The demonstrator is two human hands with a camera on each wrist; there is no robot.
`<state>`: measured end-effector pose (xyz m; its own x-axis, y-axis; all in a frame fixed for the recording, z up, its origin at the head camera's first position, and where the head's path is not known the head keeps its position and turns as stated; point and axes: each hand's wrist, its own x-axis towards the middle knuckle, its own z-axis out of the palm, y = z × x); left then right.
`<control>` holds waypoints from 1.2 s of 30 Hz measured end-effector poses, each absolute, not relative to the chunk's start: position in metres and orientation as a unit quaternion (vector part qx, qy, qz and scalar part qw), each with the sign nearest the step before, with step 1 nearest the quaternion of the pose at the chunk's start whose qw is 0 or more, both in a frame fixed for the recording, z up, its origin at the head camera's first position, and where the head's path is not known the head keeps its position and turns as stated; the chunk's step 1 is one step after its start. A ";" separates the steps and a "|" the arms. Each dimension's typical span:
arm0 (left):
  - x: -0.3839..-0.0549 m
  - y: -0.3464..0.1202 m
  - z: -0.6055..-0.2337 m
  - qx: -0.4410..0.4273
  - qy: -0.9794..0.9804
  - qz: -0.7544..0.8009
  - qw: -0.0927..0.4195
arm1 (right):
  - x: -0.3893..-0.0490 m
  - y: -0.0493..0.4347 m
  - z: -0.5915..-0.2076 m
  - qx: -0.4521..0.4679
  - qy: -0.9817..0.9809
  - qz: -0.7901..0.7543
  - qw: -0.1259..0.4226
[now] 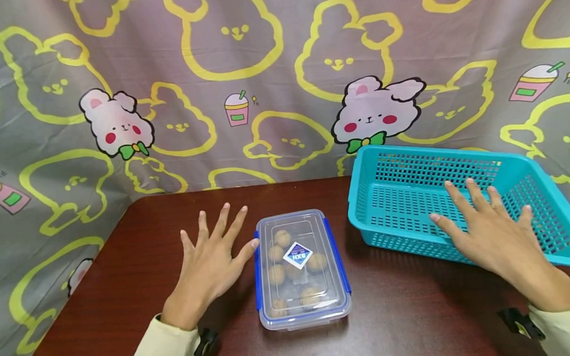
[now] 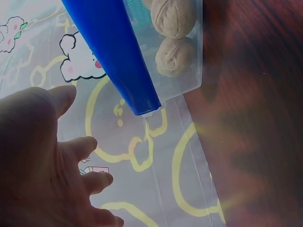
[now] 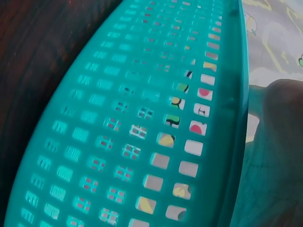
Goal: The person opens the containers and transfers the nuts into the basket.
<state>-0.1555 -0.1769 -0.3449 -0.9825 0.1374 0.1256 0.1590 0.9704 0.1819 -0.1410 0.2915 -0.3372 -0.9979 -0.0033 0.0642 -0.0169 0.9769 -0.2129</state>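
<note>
A clear plastic food container (image 1: 301,309) with blue side clips lies lidded on the table, several walnuts (image 1: 317,262) inside it. My left hand (image 1: 212,266) is just left of it, fingers spread, its thumb tip right at the blue clip (image 1: 258,273). In the left wrist view the clip (image 2: 118,56) and two walnuts (image 2: 174,56) show beyond that hand (image 2: 42,156). On the right stands a turquoise perforated basket (image 1: 399,243). Over its near rim my right hand (image 1: 492,235) is held with fingers spread, holding nothing. The basket's slotted wall (image 3: 156,94) fills most of the right wrist view.
The dark brown wooden table (image 1: 125,299) ends at a grey curtain (image 1: 279,101) printed with yellow outlines and rabbits. The curtain also hangs along the left side. Both wrists wear black straps (image 1: 206,342) at the cuffs of pale sleeves (image 1: 163,354).
</note>
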 end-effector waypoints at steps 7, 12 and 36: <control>-0.150 -0.175 -0.345 -0.059 -0.990 -0.116 0.047 | -0.138 0.278 -0.341 0.026 -0.991 0.112 0.066; -0.144 -0.174 -0.347 -0.069 -0.986 -0.139 0.067 | -0.133 0.264 -0.342 0.051 -0.986 0.121 0.103; -0.120 -0.170 -0.372 -0.057 -0.902 -0.428 0.014 | -0.096 0.185 -0.337 0.179 -0.932 0.274 0.154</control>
